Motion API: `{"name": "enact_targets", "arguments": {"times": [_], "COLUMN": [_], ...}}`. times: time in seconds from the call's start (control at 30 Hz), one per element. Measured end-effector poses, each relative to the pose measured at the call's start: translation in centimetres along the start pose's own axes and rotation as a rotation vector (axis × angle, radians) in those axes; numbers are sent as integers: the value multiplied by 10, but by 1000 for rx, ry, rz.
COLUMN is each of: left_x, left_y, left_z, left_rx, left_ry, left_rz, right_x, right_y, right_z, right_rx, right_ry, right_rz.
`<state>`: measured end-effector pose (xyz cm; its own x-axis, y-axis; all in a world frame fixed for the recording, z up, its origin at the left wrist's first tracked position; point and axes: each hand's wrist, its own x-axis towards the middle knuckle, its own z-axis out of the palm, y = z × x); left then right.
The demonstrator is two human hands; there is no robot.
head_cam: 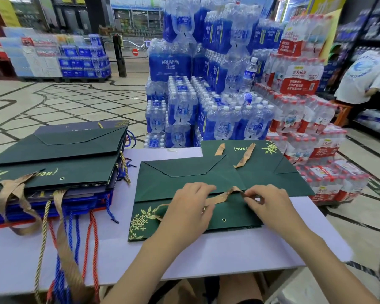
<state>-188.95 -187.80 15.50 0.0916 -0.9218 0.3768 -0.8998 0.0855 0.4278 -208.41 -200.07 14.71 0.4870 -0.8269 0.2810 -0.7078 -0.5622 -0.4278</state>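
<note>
Ribbon handle (221, 196), centre frame — limp, light, probably slippery. Left hand (191, 207) and right hand (270, 205) both pinch it; best gripped near its tip.

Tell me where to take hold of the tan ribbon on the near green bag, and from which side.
Pinch the tan ribbon at its raised hump, from above: between the left hand and right hand it arches clear of the green bag; elsewhere it lies flat.

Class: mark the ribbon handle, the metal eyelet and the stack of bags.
ribbon handle (223, 196): head view, middle of the tan strip.
metal eyelet (224, 220): head view, its ring.
stack of bags (57, 151): head view, top bag's green face.
</note>
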Motion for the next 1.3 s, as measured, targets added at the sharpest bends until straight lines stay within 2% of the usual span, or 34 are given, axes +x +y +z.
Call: {"name": "enact_targets", "arguments": {"times": [0.13,0.27,0.4,0.53,0.8,1.07,1.17,1.3], "left_x": [21,25,22,16,-13,-12,-12,-13], "left_y": [8,0,-10,-19,-55,-46,-46,-42], "left_z": [14,27,33,21,-7,-6,-4,-7], "left_rx": [23,101,156,177,260,493,516,484], "left_ry": [-110,-60,35,70,-19,12,13,-74], "left_rz": [46,109,158,101,76,49,13,-70], "right_x": [-10,-14,-15,-16,-18,-29,-33,-30], "right_y": [-14,-14,-12,-7,-2,-27,-25,-18], "right_z": [7,12,16,16,18,20,24,27], "right_rx": [112,115,142,107,63,139,86,124], "right_ry": [-10,-28,-43,-35,-36,-45,-57,-82], "right_rz": [-191,-249,-221,-212,-194,-273,-308,-319]}}
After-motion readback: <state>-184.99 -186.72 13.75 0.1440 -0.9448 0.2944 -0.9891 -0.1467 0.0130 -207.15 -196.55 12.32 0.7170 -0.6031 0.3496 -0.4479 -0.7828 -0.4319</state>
